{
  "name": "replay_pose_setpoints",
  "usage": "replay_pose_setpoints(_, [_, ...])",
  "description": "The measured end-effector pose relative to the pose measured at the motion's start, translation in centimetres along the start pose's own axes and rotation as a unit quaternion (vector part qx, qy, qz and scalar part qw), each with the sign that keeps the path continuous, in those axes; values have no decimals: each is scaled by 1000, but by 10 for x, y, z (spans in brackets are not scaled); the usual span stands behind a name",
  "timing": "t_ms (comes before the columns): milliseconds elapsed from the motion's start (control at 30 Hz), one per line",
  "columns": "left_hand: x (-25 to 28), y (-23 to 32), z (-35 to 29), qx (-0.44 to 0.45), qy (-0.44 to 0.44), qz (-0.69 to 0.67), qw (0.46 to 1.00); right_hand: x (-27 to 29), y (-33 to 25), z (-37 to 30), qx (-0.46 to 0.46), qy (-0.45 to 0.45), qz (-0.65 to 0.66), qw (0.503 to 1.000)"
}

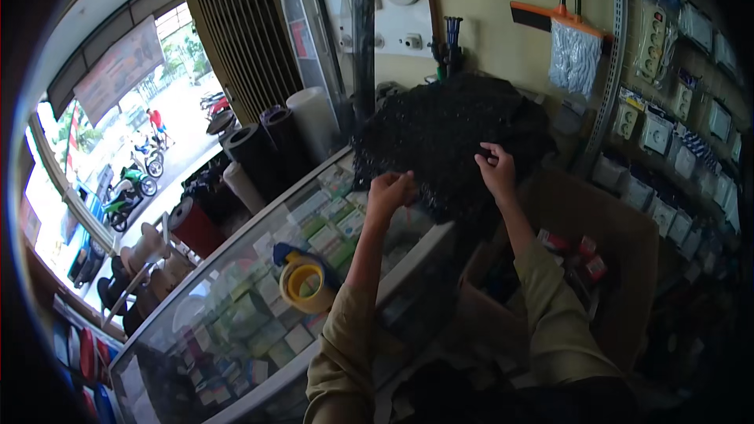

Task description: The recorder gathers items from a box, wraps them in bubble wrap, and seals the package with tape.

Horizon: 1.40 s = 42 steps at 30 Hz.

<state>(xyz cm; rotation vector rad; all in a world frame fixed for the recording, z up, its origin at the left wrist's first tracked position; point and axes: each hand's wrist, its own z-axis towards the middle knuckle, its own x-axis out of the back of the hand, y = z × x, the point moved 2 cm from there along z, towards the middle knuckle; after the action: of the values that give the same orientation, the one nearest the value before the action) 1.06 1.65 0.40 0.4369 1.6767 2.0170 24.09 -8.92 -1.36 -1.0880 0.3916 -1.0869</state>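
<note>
Black bundle (pixel 444 126) with pale flecks, khaki sleeves (pixel 554 306), yellow tape roll (pixel 290 286), red cylinder (pixel 196 228), blue-and-white striped packet (pixel 700 148)

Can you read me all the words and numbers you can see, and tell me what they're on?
I can't read any for sure.
Banner outside: print too blurred.
Small boxes in the glass display case: print too small.
Hanging socket packages on the right: too small and blurred.
Red boxes: too dark and blurred.
Black speckled material by the hands: no lettering shows.
</note>
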Motion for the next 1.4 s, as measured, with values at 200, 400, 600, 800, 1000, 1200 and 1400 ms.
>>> replay_pose_setpoints(200, [0, -68, 62, 44, -114, 329, 936, -4, 17, 29, 106, -16, -117, 987])
replay_pose_setpoints(400, [-9, -42, 36, 110, 62, 303, 945, 1, -10, 12, 99, -59, 2, 993])
replay_pose_setpoints(600, [-21, 34, -8, -22, 160, 497, 852, 1, -30, -2, -152, -191, 314, 917])
replay_pose_setpoints(800, [-11, 65, -24, -86, 213, 337, 913, 5, -41, 1, -183, -70, 368, 909])
replay_pose_setpoints(1000, [27, 53, -47, -128, 143, 189, 963, 37, -8, 36, 6, 163, 292, 942])
replay_pose_setpoints(1200, [41, 54, -80, -73, 138, 112, 981, 79, -11, 53, -223, 58, 614, 755])
replay_pose_setpoints(1400, [32, 59, -106, -82, 115, 166, 976, 100, 6, 67, -295, -143, 538, 776])
